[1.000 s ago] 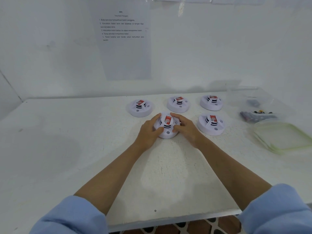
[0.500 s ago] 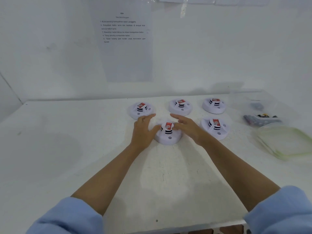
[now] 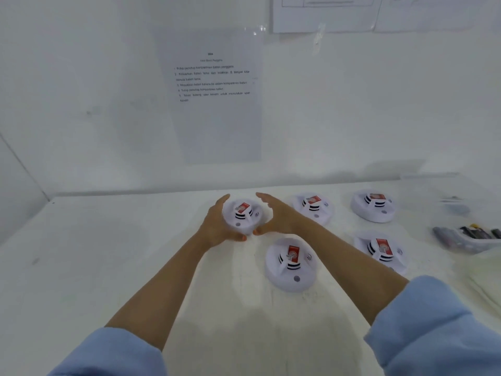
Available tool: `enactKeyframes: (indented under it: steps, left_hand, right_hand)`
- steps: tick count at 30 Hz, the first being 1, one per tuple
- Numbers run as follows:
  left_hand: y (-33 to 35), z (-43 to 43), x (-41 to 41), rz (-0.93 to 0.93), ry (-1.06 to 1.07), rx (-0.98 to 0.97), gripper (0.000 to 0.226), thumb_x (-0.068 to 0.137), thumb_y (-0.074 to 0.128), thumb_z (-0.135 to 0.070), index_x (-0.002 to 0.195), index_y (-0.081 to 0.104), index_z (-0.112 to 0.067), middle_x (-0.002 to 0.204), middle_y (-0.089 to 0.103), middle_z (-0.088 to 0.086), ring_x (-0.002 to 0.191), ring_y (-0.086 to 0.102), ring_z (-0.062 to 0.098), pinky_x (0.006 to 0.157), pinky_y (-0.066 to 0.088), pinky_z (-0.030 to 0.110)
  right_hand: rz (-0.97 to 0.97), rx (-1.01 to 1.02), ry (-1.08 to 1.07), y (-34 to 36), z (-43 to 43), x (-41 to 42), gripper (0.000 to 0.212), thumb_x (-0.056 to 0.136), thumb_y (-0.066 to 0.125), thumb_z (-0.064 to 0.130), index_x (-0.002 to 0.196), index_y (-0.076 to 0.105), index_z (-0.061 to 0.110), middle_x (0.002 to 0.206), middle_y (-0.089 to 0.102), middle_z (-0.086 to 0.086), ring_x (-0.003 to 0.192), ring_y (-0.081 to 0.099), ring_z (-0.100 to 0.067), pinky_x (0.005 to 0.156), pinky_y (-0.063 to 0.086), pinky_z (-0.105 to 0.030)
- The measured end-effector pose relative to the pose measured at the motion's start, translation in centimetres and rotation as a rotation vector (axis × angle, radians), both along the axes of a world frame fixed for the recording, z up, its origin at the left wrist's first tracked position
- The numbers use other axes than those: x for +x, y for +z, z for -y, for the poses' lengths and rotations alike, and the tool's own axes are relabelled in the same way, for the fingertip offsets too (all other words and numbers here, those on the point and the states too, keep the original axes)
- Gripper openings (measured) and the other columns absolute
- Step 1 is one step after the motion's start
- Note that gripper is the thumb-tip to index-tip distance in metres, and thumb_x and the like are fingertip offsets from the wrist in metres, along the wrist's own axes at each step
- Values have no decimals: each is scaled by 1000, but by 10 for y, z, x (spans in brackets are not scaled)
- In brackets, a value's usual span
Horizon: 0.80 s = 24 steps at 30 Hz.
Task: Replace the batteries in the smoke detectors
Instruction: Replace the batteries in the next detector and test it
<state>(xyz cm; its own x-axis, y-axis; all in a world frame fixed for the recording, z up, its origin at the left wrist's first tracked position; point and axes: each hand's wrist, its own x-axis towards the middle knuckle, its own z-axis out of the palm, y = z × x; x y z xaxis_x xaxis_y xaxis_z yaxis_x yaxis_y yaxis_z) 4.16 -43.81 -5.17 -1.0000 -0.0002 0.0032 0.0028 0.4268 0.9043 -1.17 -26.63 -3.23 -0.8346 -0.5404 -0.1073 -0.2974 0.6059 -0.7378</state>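
Left hand (image 3: 217,226) and right hand (image 3: 276,218) flanking a detector (image 3: 242,214).
Fingers (image 3: 222,201) straight, neither hand clenched; contact with it unclear.

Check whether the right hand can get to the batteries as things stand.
Probably yes: the right hand is open beside a detector, and only low detectors lie between it and the batteries.

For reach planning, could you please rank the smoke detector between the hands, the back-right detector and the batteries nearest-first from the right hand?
1. Smoke detector between the hands, left of the right hand.
2. Back-right detector, farther right.
3. Batteries, far right.
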Motion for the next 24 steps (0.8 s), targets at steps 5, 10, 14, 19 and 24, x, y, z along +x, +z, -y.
enactKeyframes:
  steps: [5,10,14,19,24]
  left_hand:
    - [-7,8,-14,138,12,-43,142,23,84,-34,146,16,-15,137,38,-3,132,36,21,111,32,40]
    - [-16,10,-20,127,51,-74,113,50,89,0,143,25,-10,143,39,6,132,37,23,109,33,33]
    - [3,-11,-21,19,37,-79,98,50,88,2,133,38,-16,137,44,3,128,39,21,105,35,22]
    - [38,-65,-40,-40,-13,-193,143,32,87,-42,148,6,-20,151,21,8,140,19,24,115,22,43]
    - [65,-154,-63,-125,-68,-332,123,63,85,-26,148,-3,-26,140,25,14,132,24,31,111,26,45]
  right_hand:
    - [40,98,90,-19,18,-24,107,67,82,15,147,11,10,153,20,-8,140,23,-22,114,24,-33]
    - [-11,37,68,-29,17,-32,102,63,84,14,144,22,10,148,28,-8,136,30,-22,112,28,-33]
    - [-30,-51,58,-16,1,-31,101,64,82,7,144,21,10,148,28,-8,136,31,-24,112,30,-35]
    - [-30,-230,27,33,-63,-30,109,58,81,-4,145,20,20,139,36,-1,121,45,-21,97,45,-33]
    - [-6,-360,66,75,-162,-29,111,63,76,-11,145,16,30,131,38,3,108,52,-20,81,52,-23]
